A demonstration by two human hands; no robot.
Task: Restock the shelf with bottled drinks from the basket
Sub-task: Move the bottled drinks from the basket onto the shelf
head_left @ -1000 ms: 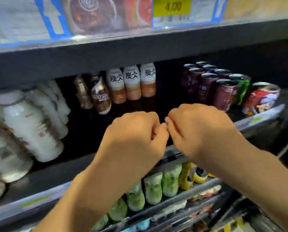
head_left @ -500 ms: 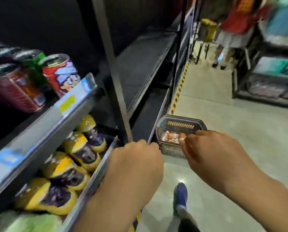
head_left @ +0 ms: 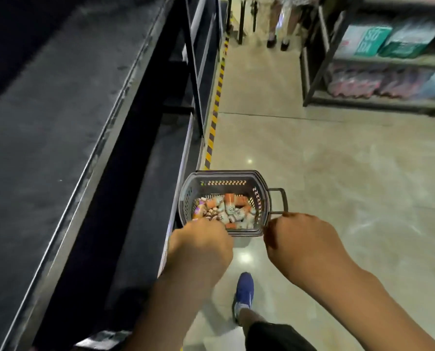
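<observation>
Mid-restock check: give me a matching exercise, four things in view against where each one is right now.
Things
1. basket
2. bottles
3. blue shoe
4. striped tape

Places
A. piled inside the basket
B. running along the foot of the shelving
C. standing beside the shelving, wire handle sticking out
D. lowest in view, on a foot

Pairs: 1-C, 2-A, 3-D, 4-B
</observation>
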